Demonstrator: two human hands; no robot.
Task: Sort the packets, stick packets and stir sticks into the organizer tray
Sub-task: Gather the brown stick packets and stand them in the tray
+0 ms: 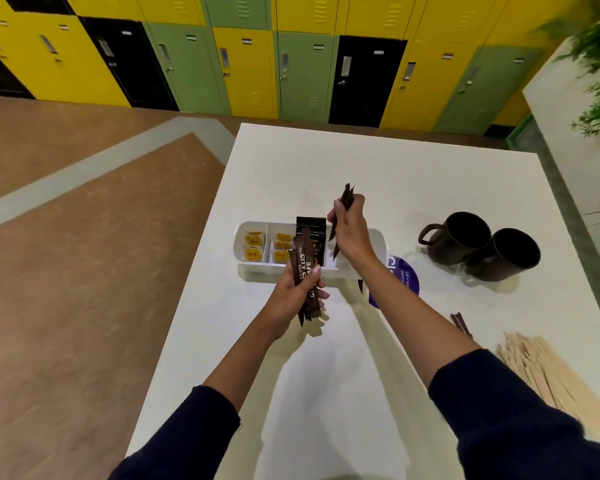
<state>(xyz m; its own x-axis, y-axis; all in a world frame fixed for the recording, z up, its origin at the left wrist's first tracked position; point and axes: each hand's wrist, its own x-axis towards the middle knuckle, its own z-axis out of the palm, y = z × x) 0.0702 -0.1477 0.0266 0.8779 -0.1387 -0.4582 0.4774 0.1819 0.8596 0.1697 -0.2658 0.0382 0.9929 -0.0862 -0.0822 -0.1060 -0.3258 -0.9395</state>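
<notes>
A white organizer tray [246,268] lies on the white table [326,161]. Its two left compartments hold yellow tea packets [254,247]. A black packet [311,224] stands upright in a middle compartment. My left hand [297,294] grips a bunch of brown stick packets [305,271] just in front of the tray. My right hand [350,225] holds a few brown stick packets [345,199] upright over the tray's right part. Wooden stir sticks [551,372] lie piled at the right edge. More brown stick packets [461,323] lie beside them.
Two dark mugs [478,242] stand side by side right of the tray. A round purple card [407,277] lies on the table under my right forearm. Coloured lockers [257,64] line the far wall. A white planter [582,140] with greenery stands to the right.
</notes>
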